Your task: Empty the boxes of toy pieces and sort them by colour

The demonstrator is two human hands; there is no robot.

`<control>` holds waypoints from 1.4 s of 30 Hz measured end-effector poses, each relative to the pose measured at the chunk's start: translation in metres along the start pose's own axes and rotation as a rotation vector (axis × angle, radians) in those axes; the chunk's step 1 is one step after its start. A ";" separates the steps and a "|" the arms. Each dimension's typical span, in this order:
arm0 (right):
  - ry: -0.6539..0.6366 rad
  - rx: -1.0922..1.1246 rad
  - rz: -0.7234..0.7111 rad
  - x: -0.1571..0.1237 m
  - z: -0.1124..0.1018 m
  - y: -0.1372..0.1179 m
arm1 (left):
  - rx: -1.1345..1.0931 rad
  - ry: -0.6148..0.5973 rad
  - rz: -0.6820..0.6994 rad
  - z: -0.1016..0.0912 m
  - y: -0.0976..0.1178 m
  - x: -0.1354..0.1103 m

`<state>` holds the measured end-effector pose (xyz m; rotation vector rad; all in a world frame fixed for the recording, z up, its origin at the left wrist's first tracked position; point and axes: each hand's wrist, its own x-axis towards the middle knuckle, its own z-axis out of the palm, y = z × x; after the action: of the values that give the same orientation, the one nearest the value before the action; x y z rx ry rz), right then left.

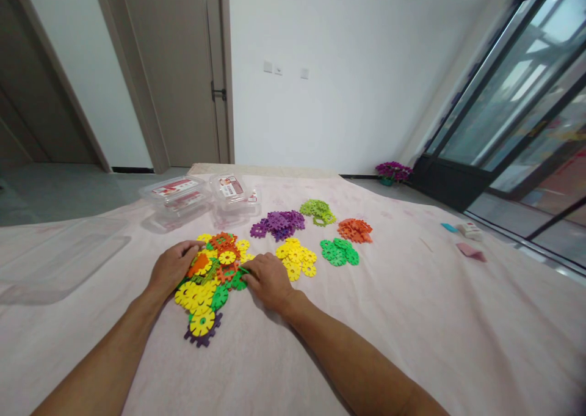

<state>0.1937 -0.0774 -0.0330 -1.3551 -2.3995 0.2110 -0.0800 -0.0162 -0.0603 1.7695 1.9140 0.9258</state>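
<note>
A mixed heap of plastic snap-together discs (196, 295) in yellow, orange, green and purple lies on the cloth in front of me. My left hand (173, 268) rests against the heap's left side, fingers stretched over its edge beside an orange piece (199, 263). From the right, my right hand (269, 280) pinches a green disc (244, 270), seen nearly edge-on, at the heap's right side. A dark purple square piece (198, 341) sits partly under a yellow disc at the near end.
Sorted piles of purple (281, 222), light green (317, 211), orange (355, 230), yellow (296, 257) and green pieces (339, 252) lie to the right. Clear plastic boxes (176, 197) stand at the back left, a clear tray (59, 257) nearer. Small items (470, 251) lie far right.
</note>
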 end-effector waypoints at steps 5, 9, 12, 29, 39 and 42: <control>0.048 0.074 0.067 0.000 0.005 0.005 | 0.013 0.006 0.007 -0.001 0.001 0.000; 0.238 0.253 0.178 0.008 -0.005 0.025 | -0.004 -0.003 0.005 0.000 -0.003 0.001; 0.312 0.287 0.255 0.016 -0.031 0.056 | -0.007 -0.016 0.003 0.001 -0.005 0.002; 0.255 -0.103 0.620 -0.016 -0.129 0.130 | 0.025 0.008 0.010 0.002 -0.005 0.003; -0.124 0.103 0.150 0.011 -0.072 0.043 | -0.009 0.008 0.016 0.003 -0.009 0.005; -0.197 0.036 0.121 0.009 -0.060 0.030 | -0.004 0.003 0.015 0.004 -0.012 0.006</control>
<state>0.2363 -0.0571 0.0149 -1.5285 -2.4580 0.4377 -0.0868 -0.0094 -0.0707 1.7834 1.9021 0.9373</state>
